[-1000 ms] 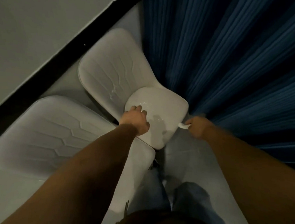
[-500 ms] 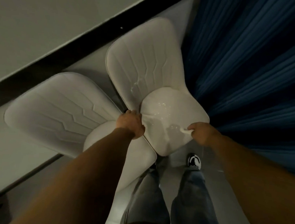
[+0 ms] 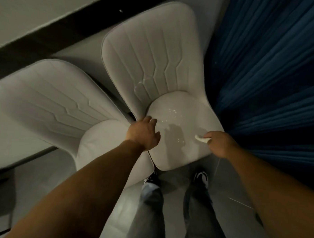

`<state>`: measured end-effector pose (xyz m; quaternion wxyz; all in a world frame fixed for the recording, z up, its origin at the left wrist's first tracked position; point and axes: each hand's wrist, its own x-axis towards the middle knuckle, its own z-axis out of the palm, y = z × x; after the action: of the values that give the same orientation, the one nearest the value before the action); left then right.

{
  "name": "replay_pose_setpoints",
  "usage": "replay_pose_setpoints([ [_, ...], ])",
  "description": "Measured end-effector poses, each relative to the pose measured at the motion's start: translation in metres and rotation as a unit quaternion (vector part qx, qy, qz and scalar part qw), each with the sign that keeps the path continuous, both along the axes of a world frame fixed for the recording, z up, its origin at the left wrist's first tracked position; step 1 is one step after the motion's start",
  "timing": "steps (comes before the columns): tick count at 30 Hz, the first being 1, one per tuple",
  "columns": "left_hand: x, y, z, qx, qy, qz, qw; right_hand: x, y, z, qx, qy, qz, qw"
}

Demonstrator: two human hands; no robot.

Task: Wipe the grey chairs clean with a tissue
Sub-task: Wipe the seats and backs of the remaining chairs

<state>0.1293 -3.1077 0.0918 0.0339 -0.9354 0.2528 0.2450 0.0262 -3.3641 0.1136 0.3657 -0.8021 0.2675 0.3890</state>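
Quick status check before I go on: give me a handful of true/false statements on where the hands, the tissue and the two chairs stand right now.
1. The right hand grips the tissue. True.
2. The left hand holds a spray bottle. False: it holds nothing and rests at the left edge of the right chair.
3. Glistening wet spots show on the right chair's seat. True.
4. The tissue is on the left chair. False: it is at the right chair's seat, near its right edge.
5. A blue curtain hangs to the right of the chairs. True.
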Motion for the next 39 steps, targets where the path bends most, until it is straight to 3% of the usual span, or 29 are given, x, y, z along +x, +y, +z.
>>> replay_pose_setpoints([
  [4, 0.009, -0.007, -0.037, -0.009, -0.017, 0.046, 0.999, 0.026, -0.001, -0.042, -0.028, -0.03, -0.012, 0.999],
  [11, 0.01, 0.029, -0.151, 0.033, -0.071, 0.194, 0.978, 0.1, 0.028, -0.139, -0.042, -0.186, -0.051, 0.98],
  [14, 0.021, 0.043, -0.203, 0.06, -0.081, 0.328, 0.939, 0.145, 0.049, -0.177, -0.064, -0.261, -0.115, 0.956],
  [17, 0.027, 0.047, -0.254, 0.066, -0.035, 0.493, 0.867, 0.182, 0.075, -0.213, -0.087, -0.319, -0.158, 0.93],
  [20, 0.027, 0.049, -0.296, 0.047, 0.002, 0.55, 0.834, 0.206, 0.1, -0.24, -0.093, -0.375, -0.178, 0.905],
  [24, 0.032, 0.059, -0.333, 0.03, -0.038, 0.527, 0.849, 0.232, 0.13, -0.243, -0.057, -0.486, -0.222, 0.844],
  [29, 0.024, 0.065, -0.351, -0.022, -0.109, 0.525, 0.844, 0.286, 0.165, -0.199, -0.003, -0.674, -0.231, 0.702],
  [31, 0.027, 0.066, -0.353, -0.02, -0.108, 0.523, 0.845, 0.302, 0.18, -0.188, 0.005, -0.708, -0.235, 0.666],
  [34, 0.026, 0.065, -0.353, -0.016, -0.115, 0.518, 0.848, 0.304, 0.205, -0.198, -0.004, -0.718, -0.203, 0.665],
  [39, 0.025, 0.065, -0.361, -0.034, -0.158, 0.509, 0.845, 0.257, 0.224, -0.281, -0.084, -0.681, 0.001, 0.728],
])
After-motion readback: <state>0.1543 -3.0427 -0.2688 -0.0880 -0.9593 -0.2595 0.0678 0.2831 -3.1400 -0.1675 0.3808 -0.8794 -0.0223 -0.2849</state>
